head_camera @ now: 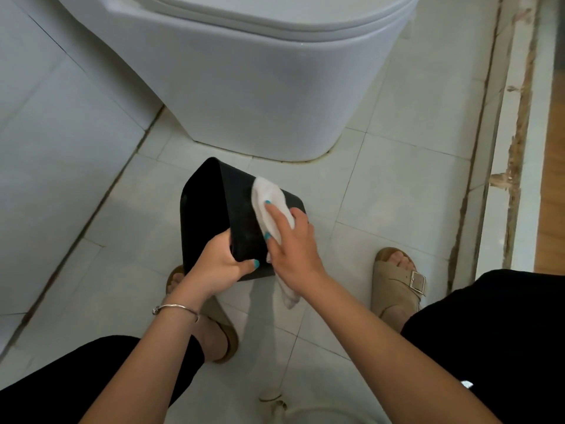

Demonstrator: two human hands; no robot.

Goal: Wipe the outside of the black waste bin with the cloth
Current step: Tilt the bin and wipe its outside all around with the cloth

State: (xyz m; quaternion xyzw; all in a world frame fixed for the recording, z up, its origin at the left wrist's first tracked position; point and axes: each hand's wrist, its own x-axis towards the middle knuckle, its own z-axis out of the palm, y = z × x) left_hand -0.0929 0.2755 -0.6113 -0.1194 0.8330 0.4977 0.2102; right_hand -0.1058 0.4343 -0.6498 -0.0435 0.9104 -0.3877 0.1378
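Two bare arms reach out from the bottom of the head view. The left hand (218, 264) grips the rim of the black waste bin (214, 209), thumb curled over the edge, and holds it tipped above the white floor tiles (382, 191), just in front of the toilet (263, 87). The right hand (290, 243) presses the white cloth (270, 200) onto the bin's upper side, fingers straight and spread apart. One end of the cloth hangs down under the wrist. I think wiping is underway. Next, the left hand probably needs to turn the bin so another side faces up.
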